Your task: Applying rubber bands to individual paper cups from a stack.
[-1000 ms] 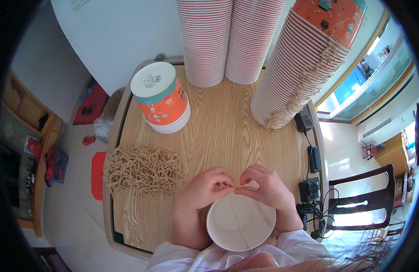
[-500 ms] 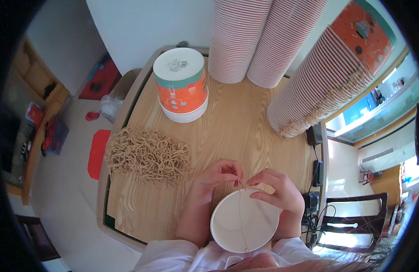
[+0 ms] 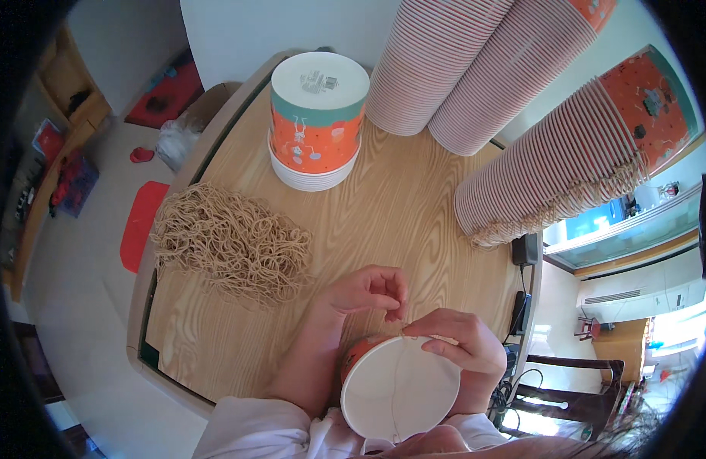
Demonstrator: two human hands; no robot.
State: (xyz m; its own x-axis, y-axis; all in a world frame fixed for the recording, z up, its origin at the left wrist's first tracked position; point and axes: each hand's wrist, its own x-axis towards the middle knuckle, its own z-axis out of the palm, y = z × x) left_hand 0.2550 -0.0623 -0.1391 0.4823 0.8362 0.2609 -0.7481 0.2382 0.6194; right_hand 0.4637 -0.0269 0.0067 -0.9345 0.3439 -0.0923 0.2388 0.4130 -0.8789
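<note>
Tub (image 3: 429,394): right in front of person's chest, near edge of tabletop (image 3: 391,210); white mouth tilted up, orange outer wall shows on L; base hidden, can't tell what it rests on.
String (image 3: 397,392): 1 thin strand across tub mouth, long axis approx. fore-aft, far rim twd near rim.
L hand (image 3: 374,291): just beyond far rim; fingers curled, grip narrow; can't tell if string end is in it.
R hand (image 3: 466,343): at far-R rim, touching; thumb over mouth, grip narrow; pinching string or only rim, can't tell.
Hands vs tub: tub lies on person's side of both grips; R nearer, L just apart; string's far end lies betw. them.
String pile (image 3: 230,245): tan, tangled, L on tabletop, past L forearm.
Upturned tubs (image 3: 318,134): short stack, behind pile, slightly R.
Tall stacks: pair (image 3: 441,69) at back; third (image 3: 548,164) on R, w/ string loops (image 3: 559,206) along side.
</note>
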